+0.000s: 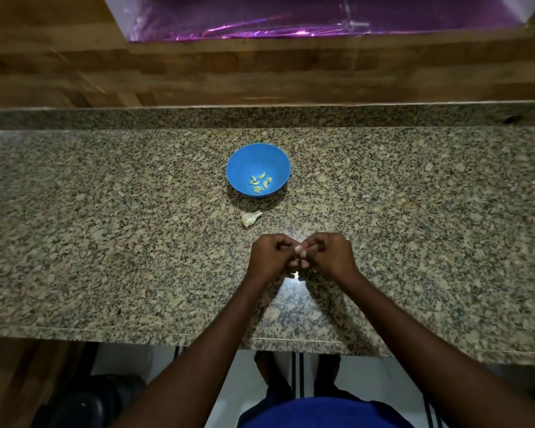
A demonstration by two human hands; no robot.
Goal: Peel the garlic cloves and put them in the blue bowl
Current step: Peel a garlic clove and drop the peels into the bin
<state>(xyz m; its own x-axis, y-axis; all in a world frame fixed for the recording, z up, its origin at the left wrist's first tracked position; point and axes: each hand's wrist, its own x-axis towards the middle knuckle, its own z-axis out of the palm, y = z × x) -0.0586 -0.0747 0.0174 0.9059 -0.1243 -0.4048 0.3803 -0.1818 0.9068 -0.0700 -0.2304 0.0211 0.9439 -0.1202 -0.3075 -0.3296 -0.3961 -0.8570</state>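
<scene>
Garlic work is under way over the near part of the tabletop (105, 230): the left hand (267, 256) and right hand (329, 254) meet with fingers curled, pinching what looks like a clove (299, 249), though it is mostly hidden between them. Several peeled cloves (260, 182) lie in the blue bowl (244, 159), and the rest of the garlic bulb (250, 217) sits just in front of it. A slippery clove could shoot out of the pinch and roll off the near edge; loose skin might also drop into the bowl.
</scene>
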